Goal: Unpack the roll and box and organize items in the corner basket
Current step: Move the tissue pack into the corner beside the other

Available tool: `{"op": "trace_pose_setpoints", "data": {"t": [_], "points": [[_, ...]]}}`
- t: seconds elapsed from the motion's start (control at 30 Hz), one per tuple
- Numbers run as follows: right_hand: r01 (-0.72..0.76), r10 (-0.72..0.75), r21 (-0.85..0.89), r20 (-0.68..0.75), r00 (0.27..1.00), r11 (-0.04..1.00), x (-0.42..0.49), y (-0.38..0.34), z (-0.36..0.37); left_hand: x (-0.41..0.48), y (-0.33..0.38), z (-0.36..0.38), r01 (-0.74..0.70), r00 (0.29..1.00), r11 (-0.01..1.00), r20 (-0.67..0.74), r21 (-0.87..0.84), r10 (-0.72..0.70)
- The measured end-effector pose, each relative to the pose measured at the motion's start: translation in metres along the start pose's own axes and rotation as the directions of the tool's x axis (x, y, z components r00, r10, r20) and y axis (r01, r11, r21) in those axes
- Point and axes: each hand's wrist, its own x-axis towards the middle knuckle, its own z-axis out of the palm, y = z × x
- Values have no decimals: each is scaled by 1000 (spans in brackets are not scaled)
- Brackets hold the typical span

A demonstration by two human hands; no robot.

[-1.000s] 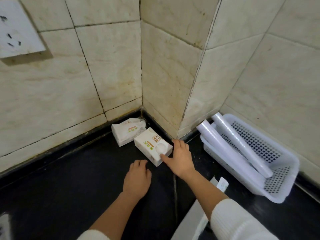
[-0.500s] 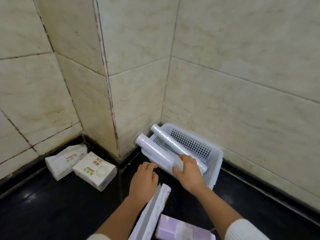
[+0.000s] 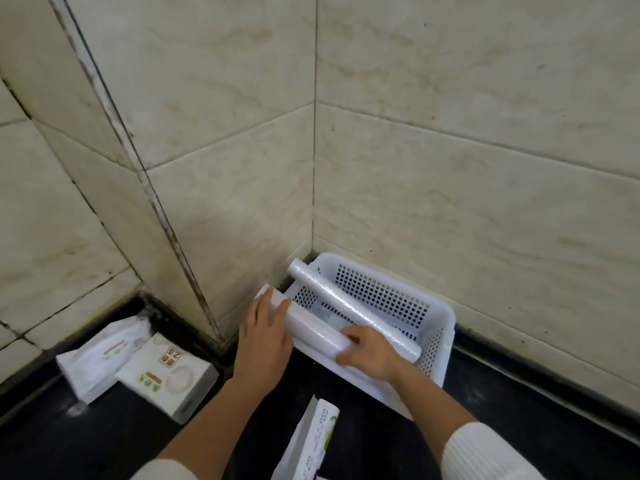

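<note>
A white perforated basket (image 3: 440,313) sits in the tiled corner on the dark counter. Two white rolls lie across it. The near roll (image 3: 313,329) rests along the basket's front rim; my left hand (image 3: 265,336) grips its left end and my right hand (image 3: 367,353) grips its right end. The far roll (image 3: 349,304) lies diagonally over the basket, its upper end sticking out past the rim towards the wall. A long, opened white carton (image 3: 308,441) lies on the counter between my forearms.
A white box with green print (image 3: 166,377) and a soft tissue pack (image 3: 102,355) lie at the left by the protruding tiled pillar (image 3: 166,188). Tiled walls close in behind and to the right of the basket. Dark counter stretches along the bottom left.
The view swung right from the box to the basket. My right hand left the box and took the near roll; my left hand then closed on the roll's other end.
</note>
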Motion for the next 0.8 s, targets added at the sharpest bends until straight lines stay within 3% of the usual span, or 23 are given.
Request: {"op": "trace_pose_setpoints", "data": {"t": [0.17, 0.23, 0.47, 0.63, 0.8], "points": [[20, -13, 172, -43, 999, 985, -1, -3, -9, -7, 11, 10, 176, 965, 949, -145, -260, -219], [19, -1, 214, -80, 997, 977, -3, -5, -23, -8, 14, 16, 226, 955, 920, -113, -321, -274], [-10, 49, 133, -290, 956, 991, 19, -1, -91, 14, 19, 37, 202, 976, 965, 122, -166, -183], [-35, 29, -18, -274, 961, 999, 52, 14, -88, 24, 20, 47, 217, 943, 976, 265, -31, -201], [-17, 18, 10, -252, 967, 1000, 67, 28, -71, 25, 20, 50, 216, 940, 976, 268, 9, -210]]}}
